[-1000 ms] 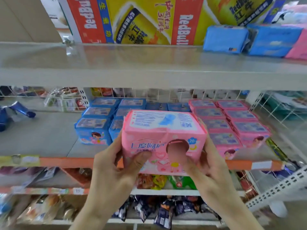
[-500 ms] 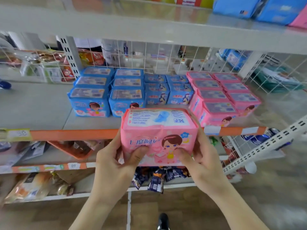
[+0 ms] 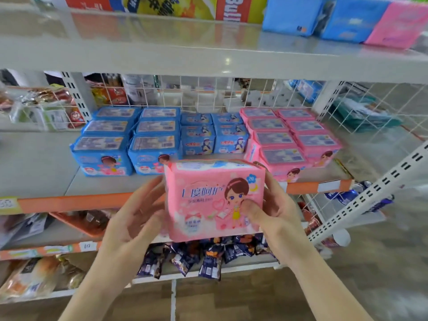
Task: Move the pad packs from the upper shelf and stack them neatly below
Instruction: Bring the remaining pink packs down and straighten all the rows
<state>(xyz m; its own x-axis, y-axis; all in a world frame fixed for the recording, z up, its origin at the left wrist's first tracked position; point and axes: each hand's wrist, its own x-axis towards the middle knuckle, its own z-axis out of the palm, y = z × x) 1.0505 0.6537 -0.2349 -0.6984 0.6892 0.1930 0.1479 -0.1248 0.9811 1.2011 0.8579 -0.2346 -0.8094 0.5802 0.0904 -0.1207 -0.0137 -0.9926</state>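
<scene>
The back of the pink pack (image 3: 215, 200) cannot be seen, and the fingers of the right hand (image 3: 275, 214) go behind it, so only the thumb is visible, pressed on the front near the cartoon girl. The left hand (image 3: 136, 216) is beside the left end of the pack with its fingers straight and a little spread; whether they touch the pack is hard to tell, because this part is blurred. The pack is in the air in front of the orange edge of the middle shelf (image 3: 41, 158), just before the rows of packs. Its printed face is turned to the person, the long axis goes from left to right, and the top is tilted slightly back. On the middle shelf stand blue packs (image 3: 129, 144) on the left and pink packs (image 3: 291, 137) on the right, in straight rows. The front pink one is partly hidden behind the held pack. On the upper shelf (image 3: 208, 49), at the right, lie two blue packs (image 3: 291, 15) and one pink pack (image 3: 398, 24), cut off by the frame's upper edge. The snack bags (image 3: 199, 258) on the lower shelf are too blurred to read.
</scene>
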